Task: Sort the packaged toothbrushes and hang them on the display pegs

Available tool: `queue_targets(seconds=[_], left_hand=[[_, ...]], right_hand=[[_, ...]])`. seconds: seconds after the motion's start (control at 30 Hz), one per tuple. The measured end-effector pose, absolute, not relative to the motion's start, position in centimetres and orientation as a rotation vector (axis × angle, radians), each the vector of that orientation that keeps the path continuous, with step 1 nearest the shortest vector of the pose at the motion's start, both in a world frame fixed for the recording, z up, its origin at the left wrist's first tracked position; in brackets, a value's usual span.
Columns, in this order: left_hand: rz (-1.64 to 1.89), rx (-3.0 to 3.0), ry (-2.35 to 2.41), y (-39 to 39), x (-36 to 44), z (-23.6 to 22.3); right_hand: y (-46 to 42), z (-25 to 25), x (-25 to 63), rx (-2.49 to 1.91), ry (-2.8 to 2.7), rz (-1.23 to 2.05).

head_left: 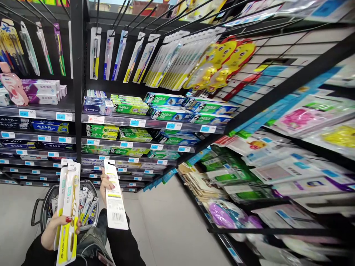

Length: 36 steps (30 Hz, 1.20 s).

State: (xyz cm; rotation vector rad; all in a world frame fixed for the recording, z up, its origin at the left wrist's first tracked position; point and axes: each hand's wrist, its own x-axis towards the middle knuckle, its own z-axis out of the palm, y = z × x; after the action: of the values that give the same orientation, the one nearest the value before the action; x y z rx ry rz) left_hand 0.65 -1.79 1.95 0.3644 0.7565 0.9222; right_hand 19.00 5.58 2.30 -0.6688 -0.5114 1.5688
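Black metal the length of a shop aisle: across the back, tiered shelves [78,66]; slanting along the right, a rack [274,92] filled with plastic-wrapped goods, blurred toward the edge. Below, pale floor [161,221]. At lower left, against that floor and beside blue jeans [97,236], a grey basket [45,208] with a dark handle [35,214] out to the left and a jumble of packaged brushes [89,208] inside. In the foreground, black sleeves [124,247].

On the upper shelves, cartons: blue-and-green Darlie [172,113] at centre, yellow-green beside them, purple-and-white [40,99] farther left. On hooks above, carded brushes [95,53], some single, some in a tight row; to the right, yellow animal-shaped packs [216,74] edged in red.

In the left hand [52,226], partly over the basket, two white-and-yellow packs [67,192], nearly upright and overlapping, pinched between a thumb across the front and fingertips at the far edge; behind the clear front, a gold-toned brush [74,184]. In the right hand [105,184], just right of the basket, one similar card [116,201], back toward the camera, gripped with fingertips over the left edge, the rest of the grip hidden. Smallest of all: blue-and-white price tags [138,122] along the shelf edges, a barcode [117,217] low on the right-hand card, and red polish [68,219] on the left thumb.
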Motion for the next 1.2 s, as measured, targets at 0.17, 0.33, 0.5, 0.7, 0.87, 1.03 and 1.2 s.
queue_targets(seconds=[0.17,0.33,0.5,0.7,0.87,1.03,1.2], left_hand=[[0.915,0.369,0.737,-1.9,0.6,1.7],[0.947,0.359,0.732,-2.1,0.7,1.6],[1.062,0.319,0.640,-2.0,1.1,1.6],[0.994,0.262,0.628,-2.0,0.6,0.8],[0.931,0.217,0.555,-2.2,1.0,0.6],[1.012,0.249,0.573,-2.2,1.8,1.0],[1.101,0.272,0.701,-2.1,2.1,0.9]], right_hand=[[6.0,2.4,18.9,-0.629,-0.472,1.548],[4.6,2.8,18.6,-0.446,-0.522,1.719],[3.7,3.0,18.2,-0.884,-0.886,1.507],[3.0,3.6,17.0,-1.331,-1.108,1.059],[3.0,3.7,15.3,-1.454,-1.294,0.950],[2.4,3.3,14.9,-1.434,-1.402,0.719],[0.2,3.8,14.8,-1.359,-1.592,0.840]])
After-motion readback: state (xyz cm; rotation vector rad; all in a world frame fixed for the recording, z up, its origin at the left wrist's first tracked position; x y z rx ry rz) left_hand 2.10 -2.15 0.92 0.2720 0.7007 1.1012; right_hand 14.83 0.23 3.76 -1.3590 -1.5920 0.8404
